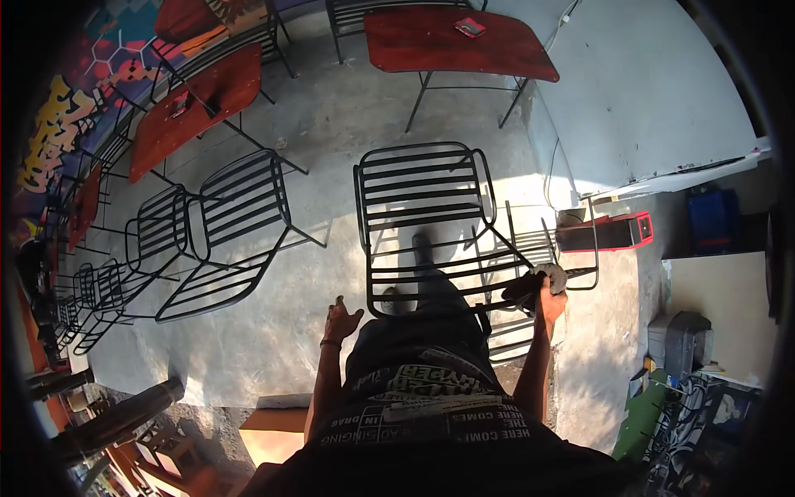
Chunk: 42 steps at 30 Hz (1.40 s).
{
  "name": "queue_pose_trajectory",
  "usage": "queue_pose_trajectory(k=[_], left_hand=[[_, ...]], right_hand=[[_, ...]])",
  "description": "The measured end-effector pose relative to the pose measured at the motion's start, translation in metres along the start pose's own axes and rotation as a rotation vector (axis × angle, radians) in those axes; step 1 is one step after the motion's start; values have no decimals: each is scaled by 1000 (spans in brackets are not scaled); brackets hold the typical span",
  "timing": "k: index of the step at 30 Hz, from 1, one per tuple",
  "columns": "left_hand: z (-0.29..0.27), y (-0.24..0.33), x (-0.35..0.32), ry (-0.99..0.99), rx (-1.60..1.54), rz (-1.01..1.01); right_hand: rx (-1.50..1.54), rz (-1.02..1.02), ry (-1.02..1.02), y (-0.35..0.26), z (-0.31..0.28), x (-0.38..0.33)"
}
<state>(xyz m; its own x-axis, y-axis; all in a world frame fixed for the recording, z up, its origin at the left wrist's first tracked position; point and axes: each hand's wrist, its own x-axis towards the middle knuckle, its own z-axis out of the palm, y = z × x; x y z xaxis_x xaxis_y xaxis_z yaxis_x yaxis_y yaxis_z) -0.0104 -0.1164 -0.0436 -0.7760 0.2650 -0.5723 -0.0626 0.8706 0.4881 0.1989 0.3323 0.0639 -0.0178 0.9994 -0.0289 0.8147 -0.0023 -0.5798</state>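
Note:
Directly in front of me stands a black metal slatted chair (421, 218). My right hand (551, 305) grips a bunched grey and black cloth (534, 288) at the right side of this chair, by its frame. Whether the cloth presses on the metal I cannot tell. My left hand (339, 322) hangs beside my leg, left of the chair, with thumb and fingers apart and nothing in it. Another slatted chair or rack (530, 246) shows partly behind the right side of the first.
More black slatted chairs (244, 199) line the left. Red-topped tables stand at far left (199, 108) and at the back (455, 41), a small red item (469, 28) on the latter. To the right are a red-framed box (609, 232), a pale wall (638, 91) and a grey bin (679, 341).

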Motion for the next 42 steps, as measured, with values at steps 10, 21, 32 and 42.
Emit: queue_pose_trajectory(k=[10, 21, 32, 42], left_hand=[[-4, 66, 3, -638, -1256, -89], [44, 31, 59, -678, -1848, -540], [39, 41, 1, 35, -154, 384], [27, -6, 31, -305, -1049, -8]], right_hand=[[671, 438, -353, 40, 31, 29], [198, 233, -255, 62, 73, 48], [155, 192, -190, 27, 51, 21], [165, 320, -518, 48, 61, 61]])
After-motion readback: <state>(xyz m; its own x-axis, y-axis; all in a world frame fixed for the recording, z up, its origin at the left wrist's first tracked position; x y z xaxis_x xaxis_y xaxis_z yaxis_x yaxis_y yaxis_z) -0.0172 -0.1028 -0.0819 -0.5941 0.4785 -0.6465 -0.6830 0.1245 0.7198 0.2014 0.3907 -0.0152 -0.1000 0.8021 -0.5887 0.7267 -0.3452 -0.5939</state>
